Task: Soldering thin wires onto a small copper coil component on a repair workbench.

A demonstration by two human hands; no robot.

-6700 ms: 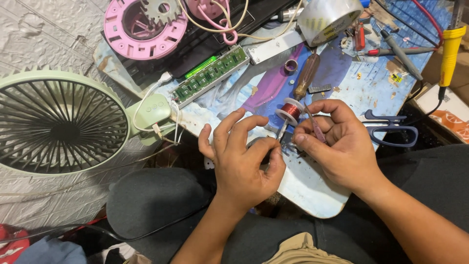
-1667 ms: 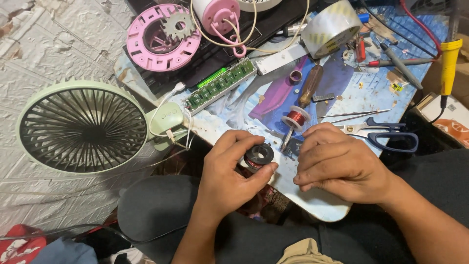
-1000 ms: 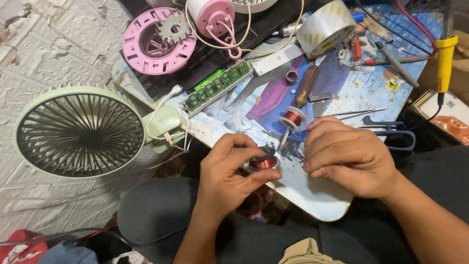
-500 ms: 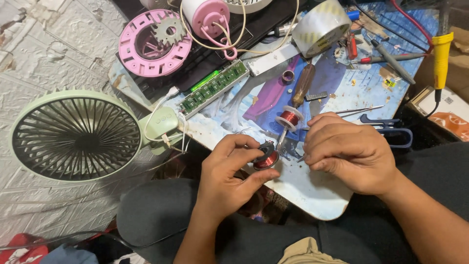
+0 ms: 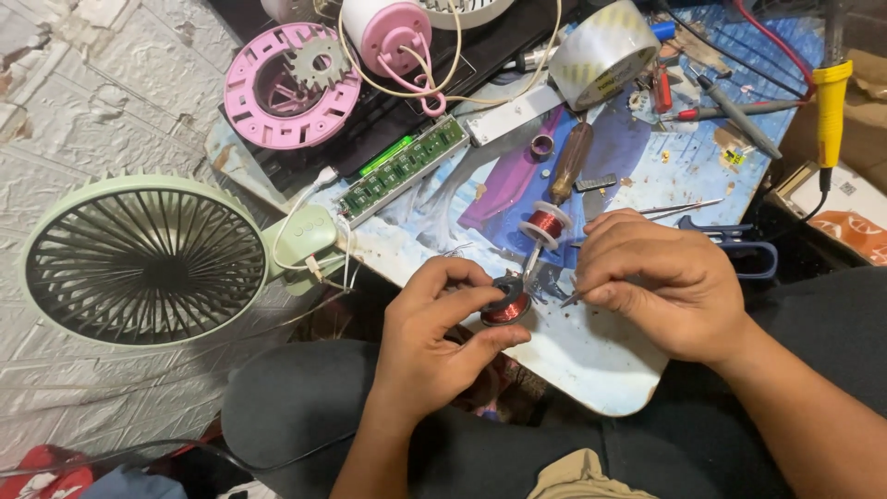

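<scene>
My left hand pinches a small round copper-wire coil between thumb and fingers, just above the near edge of a painted work board. My right hand is curled beside it, its fingertips closed on a thin metal pointed tool aimed at the coil. A small spool of copper wire stands on the board right behind the coil. A wooden-handled screwdriver lies beyond the spool.
A pale green desk fan lies at left, wired to a green circuit board. A pink ring with a gear, a pink motor housing, a tape roll, blue-handled scissors and a yellow soldering iron surround the board.
My left hand took up the coil from the board area and has turned it so its copper winding shows. My right hand shifted slightly and now holds the thin tool at the coil.
</scene>
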